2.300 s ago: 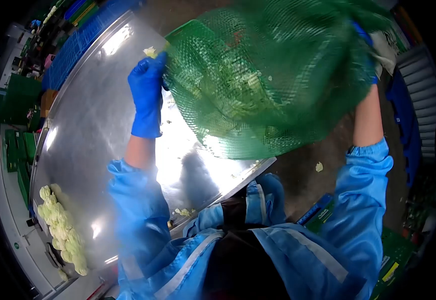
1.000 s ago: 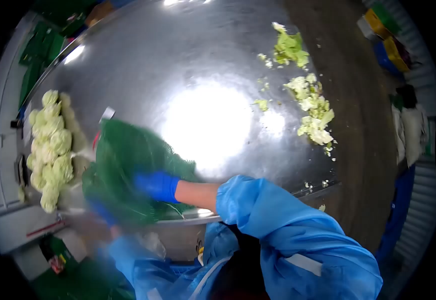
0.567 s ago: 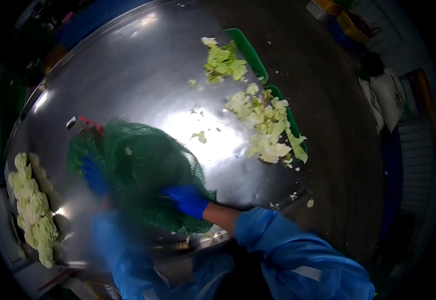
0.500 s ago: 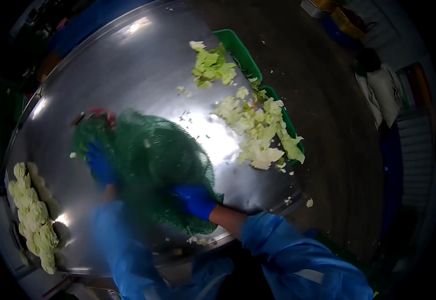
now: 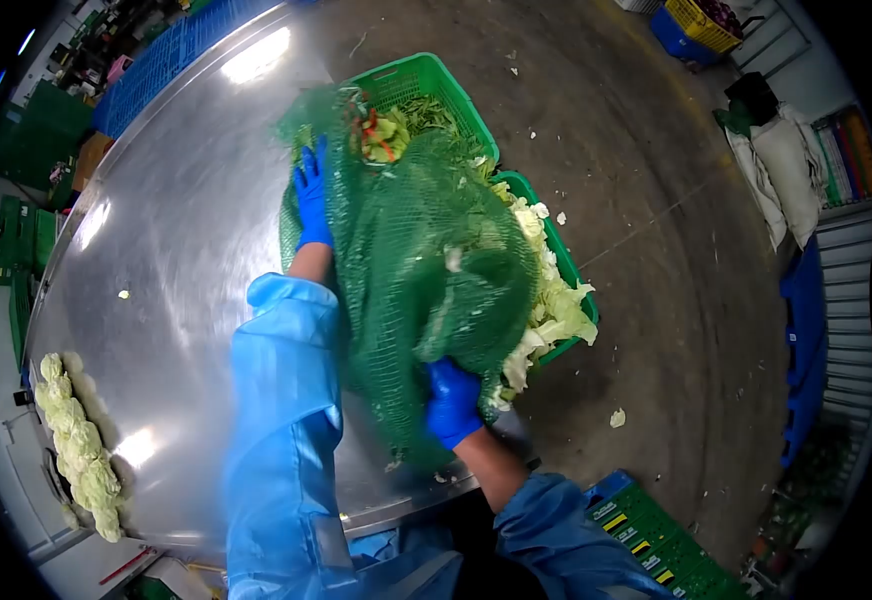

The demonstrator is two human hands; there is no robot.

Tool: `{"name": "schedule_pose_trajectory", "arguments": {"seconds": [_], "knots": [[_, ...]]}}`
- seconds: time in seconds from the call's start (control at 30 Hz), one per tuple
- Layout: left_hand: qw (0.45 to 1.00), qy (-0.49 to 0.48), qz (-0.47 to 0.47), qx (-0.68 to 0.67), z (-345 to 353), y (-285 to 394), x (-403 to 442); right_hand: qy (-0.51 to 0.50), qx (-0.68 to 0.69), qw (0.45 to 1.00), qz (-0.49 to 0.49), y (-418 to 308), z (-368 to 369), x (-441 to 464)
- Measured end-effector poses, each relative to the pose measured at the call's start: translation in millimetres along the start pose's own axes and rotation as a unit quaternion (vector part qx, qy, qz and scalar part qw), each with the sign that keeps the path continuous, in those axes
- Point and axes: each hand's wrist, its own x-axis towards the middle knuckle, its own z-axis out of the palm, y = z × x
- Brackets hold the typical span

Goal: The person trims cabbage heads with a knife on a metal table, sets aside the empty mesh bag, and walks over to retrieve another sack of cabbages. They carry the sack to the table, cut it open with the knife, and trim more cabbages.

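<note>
A green mesh bag (image 5: 406, 260) is spread across the right side of the metal table. My left hand (image 5: 313, 195), in a blue glove, lies against the mesh near its far end with the fingers stretched out. At the bag's near edge, my gloved right hand (image 5: 453, 402) is closed with mesh bunched in it. Loose cabbage leaves (image 5: 556, 310) lie along the table's right edge, by a green crate (image 5: 526, 185). Beyond the bag stands another green crate (image 5: 476, 110) holding leafy greens. The bag partly covers these leaves and crates.
A row of trimmed cabbages (image 5: 81, 450) sits along the left edge of the metal table (image 5: 166, 290). White sacks (image 5: 781, 170) stand on the right. Green crates (image 5: 646, 540) with yellow marks are at the lower right, on the floor (image 5: 656, 330) strewn with scraps.
Both hands have moved right and away from me, dragging the mesh bag over the leaves at the table's right edge. The leaf heap at the far edge is now covered or shifted.
</note>
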Motion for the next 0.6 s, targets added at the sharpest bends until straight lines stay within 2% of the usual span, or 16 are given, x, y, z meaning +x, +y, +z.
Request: {"name": "schedule_pose_trajectory", "arguments": {"seconds": [0.07,0.1,0.17,0.2,0.27,0.3,0.37,0.43,0.47,0.5,0.57,0.6], "knots": [[0.999,-0.002,0.029,0.037,8.5,28.2,2.0,0.051,0.042,0.997,0.028,16.0,-13.9,5.9],[0.998,-0.002,0.043,0.055,12.8,42.6,1.8,0.089,0.192,0.968,0.137,23.4,-17.9,7.3],[0.997,0.012,0.037,0.070,29.3,63.9,-3.2,0.074,0.053,0.991,0.097,72.3,-35.6,4.5],[0.996,0.026,0.051,0.071,35.1,76.4,-9.8,0.042,0.177,0.975,0.132,107.4,-48.1,4.2],[0.996,0.046,0.064,0.048,42.1,106.3,-30.4,0.044,0.208,0.968,0.131,107.9,-86.4,17.5],[0.996,0.056,0.065,0.024,42.7,123.7,-40.6,0.082,0.120,0.985,0.091,81.9,-110.2,32.2],[0.996,0.037,0.039,-0.067,18.9,168.5,-68.5,0.138,-0.052,0.989,0.019,137.0,-135.7,41.8],[0.958,-0.028,0.013,-0.286,8.6,193.4,-89.1,0.181,0.130,0.965,0.138,106.7,-167.1,70.3],[0.868,-0.097,-0.016,-0.486,14.1,205.8,-94.2,0.192,0.184,0.952,0.151,102.2,-178.1,85.9],[0.731,-0.156,-0.045,-0.663,19.8,215.6,-102.5,0.198,0.237,0.936,0.167,98.3,-186.5,96.3],[0.756,-0.171,0.014,-0.632,-18.2,239.3,-124.8,0.128,0.269,0.946,0.125,74.4,-193.7,108.6],[0.802,-0.150,0.063,-0.575,-47.4,246.8,-133.2,0.098,0.270,0.952,0.101,51.7,-191.2,108.3]]}}
